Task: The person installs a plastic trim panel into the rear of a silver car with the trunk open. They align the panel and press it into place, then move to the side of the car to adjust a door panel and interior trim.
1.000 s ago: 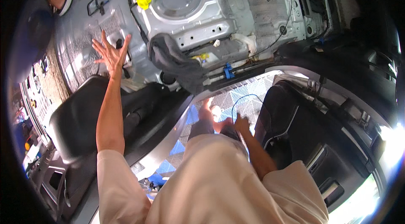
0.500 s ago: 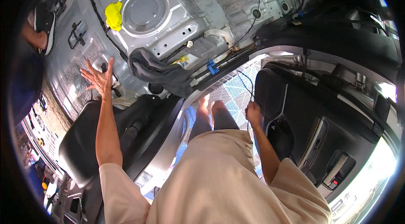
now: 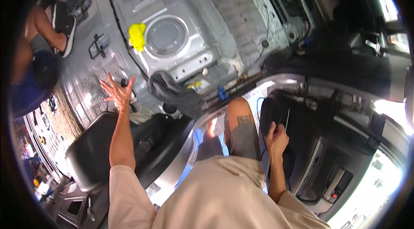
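Observation:
My left hand (image 3: pixel 116 92) is stretched out with its fingers spread, flat against the bare grey metal floor (image 3: pixel 207 9) of a stripped car cabin. It holds nothing. A crumpled black cloth (image 3: pixel 172 93) lies just to its right. My right hand (image 3: pixel 276 140) is lower right, its fingers curled over the edge of the black door panel (image 3: pixel 332 164), beside thin dark wires (image 3: pixel 284 119). My bent knee (image 3: pixel 239 119) shows between the two arms.
A yellow piece (image 3: pixel 137 36) sits by a round grey cover (image 3: pixel 166 37) on the floor. A blue clip (image 3: pixel 222 93) marks the sill. A black seat (image 3: pixel 86 155) lies under my left arm. Another person's leg and black shoe (image 3: pixel 64 22) are at the upper left.
My right hand has moved from in front of my leg out to the door panel's edge. My left hand stays spread on the floor, and the view has shifted.

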Available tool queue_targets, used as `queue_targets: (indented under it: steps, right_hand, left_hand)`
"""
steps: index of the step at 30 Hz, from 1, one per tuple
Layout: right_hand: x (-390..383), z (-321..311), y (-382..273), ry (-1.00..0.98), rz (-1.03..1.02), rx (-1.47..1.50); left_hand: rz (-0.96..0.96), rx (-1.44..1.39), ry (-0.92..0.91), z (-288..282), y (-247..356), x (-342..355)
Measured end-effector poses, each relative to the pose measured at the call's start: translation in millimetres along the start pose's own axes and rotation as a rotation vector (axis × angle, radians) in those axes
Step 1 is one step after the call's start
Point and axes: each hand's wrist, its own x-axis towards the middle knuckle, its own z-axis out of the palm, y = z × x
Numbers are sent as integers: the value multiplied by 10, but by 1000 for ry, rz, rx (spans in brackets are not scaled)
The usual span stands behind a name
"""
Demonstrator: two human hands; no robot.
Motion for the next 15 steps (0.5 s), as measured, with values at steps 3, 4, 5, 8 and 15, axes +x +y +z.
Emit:
queue_targets:
  steps: [3,4,5,8,15]
  right_hand:
    - [256,-26,5,-39,-21,-342]
    - [318,-29,9,-132,13,-425]
    - [382,4,-34,-45,-74,-494]
    - [671,286,-131,-104,97,-490]
    - [1416,-116,-676,-322,33,-127]
  left_hand:
    - [6,39,-18,-22,-32,-55]
    - [-58,118,-82,-59,1,-70]
    - [-135,183,-194,-103,87,-10]
    - [-194,-64,-134,-154,159,-45]
    - [-185,31,-228,347,-263,-1]
